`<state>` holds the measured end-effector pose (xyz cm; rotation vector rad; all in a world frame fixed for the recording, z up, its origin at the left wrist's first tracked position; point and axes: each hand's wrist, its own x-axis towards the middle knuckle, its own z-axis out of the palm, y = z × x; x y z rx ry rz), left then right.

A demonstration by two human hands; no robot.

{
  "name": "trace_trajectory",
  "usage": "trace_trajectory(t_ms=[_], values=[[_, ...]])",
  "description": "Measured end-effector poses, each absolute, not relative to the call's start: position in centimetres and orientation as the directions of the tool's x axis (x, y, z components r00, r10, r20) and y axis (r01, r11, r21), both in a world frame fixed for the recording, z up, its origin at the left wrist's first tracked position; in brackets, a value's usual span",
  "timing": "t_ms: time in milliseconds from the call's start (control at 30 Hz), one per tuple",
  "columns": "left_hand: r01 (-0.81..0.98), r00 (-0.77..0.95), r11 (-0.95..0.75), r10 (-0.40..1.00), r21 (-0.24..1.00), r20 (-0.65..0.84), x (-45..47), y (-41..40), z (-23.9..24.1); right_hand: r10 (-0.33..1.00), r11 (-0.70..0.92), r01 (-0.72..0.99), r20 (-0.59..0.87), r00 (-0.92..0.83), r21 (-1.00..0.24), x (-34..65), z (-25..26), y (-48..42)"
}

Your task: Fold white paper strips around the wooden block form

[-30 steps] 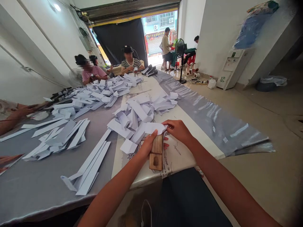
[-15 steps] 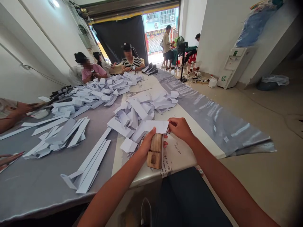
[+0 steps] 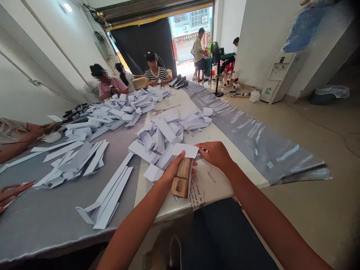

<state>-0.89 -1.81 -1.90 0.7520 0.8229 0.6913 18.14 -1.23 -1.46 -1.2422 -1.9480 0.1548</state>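
Note:
My left hand [image 3: 172, 173] is wrapped round a wooden block [image 3: 183, 169], its thumb pressing a white paper strip [image 3: 189, 150] against the far end. The block has a squared near end with a dark oval mark. At the strip's right end, my right hand [image 3: 216, 153] pinches the edge between thumb and fingers. Just beyond both hands lies a heap of folded white paper pieces [image 3: 165, 129] on the printed cream cloth [image 3: 219, 176]. Part of the strip's left side merges with the heap, so its far end is hard to make out.
Long paper strips [image 3: 114, 197] and another stack of strips [image 3: 81, 161] lie on the grey cloth [image 3: 56, 210] to the left. A co-worker's hand [image 3: 14, 193] reaches in there. A larger paper heap [image 3: 123, 107] extends toward seated people. A standing fan [image 3: 216, 69] is beyond the table.
The block has shifted slightly left and tilted in my left hand. My right hand has moved a little left along with the end of the paper strip.

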Motion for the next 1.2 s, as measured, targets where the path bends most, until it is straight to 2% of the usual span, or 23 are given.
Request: trace_trajectory(t_ms=[67,133,200,300,400,500,633,733,867,1000,1200], values=[[-0.285,0.497,0.576,0.772,0.766,-0.396,-1.0,-1.6,-1.7,0.839,0.498,0.607,0.522,-0.155,-0.619,18.0,-1.4,-1.1],[-0.364,0.512,0.6,0.768,0.712,-0.385,-1.2,-1.4,-1.4,0.873,0.478,0.377,0.478,-0.099,-0.794,17.8,-1.3,-0.8],[-0.433,0.551,0.63,0.751,0.645,-0.364,-1.4,-1.4,-1.2,0.895,0.443,0.133,0.429,-0.121,-0.887,17.4,-1.4,-0.7],[-0.421,0.62,0.671,0.704,0.611,-0.346,-1.4,-1.4,-1.5,0.899,0.362,-0.053,0.363,-0.244,-0.931,16.4,-1.6,-0.8],[-0.339,0.676,0.658,0.667,0.672,-0.313,-1.1,-1.4,-2.5,0.892,0.214,-0.162,0.261,-0.37,-0.963,15.5,-1.6,-1.2],[-0.282,0.678,0.612,0.672,0.739,-0.298,-1.0,-1.7,-3.3,0.879,0.119,-0.241,0.215,-0.425,-0.963,15.2,-1.1,-1.8],[-0.255,0.625,0.544,0.724,0.799,-0.293,-0.8,-2.4,-3.1,0.911,0.101,-0.272,0.199,-0.362,-0.957,15.1,-0.9,-2.2],[-0.238,0.601,0.543,0.734,0.806,-0.317,-0.4,-2.9,-2.6,0.953,0.13,-0.279,0.197,-0.23,-0.951,14.5,-1.4,-2.2],[-0.23,0.545,0.532,0.764,0.815,-0.345,0.1,-2.9,-2.5,0.973,0.12,-0.307,0.173,-0.151,-0.944,13.7,-2.0,-1.9],[-0.267,0.502,0.517,0.795,0.813,-0.341,0.0,-2.3,-2.7,0.975,0.22,-0.203,0.212,0.063,-0.954,13.7,-2.1,-1.0],[-0.208,0.55,0.575,0.738,0.791,-0.391,-0.2,-3.0,-1.9,0.96,0.254,-0.053,0.245,0.135,-0.966,14.1,-2.3,-0.8]])
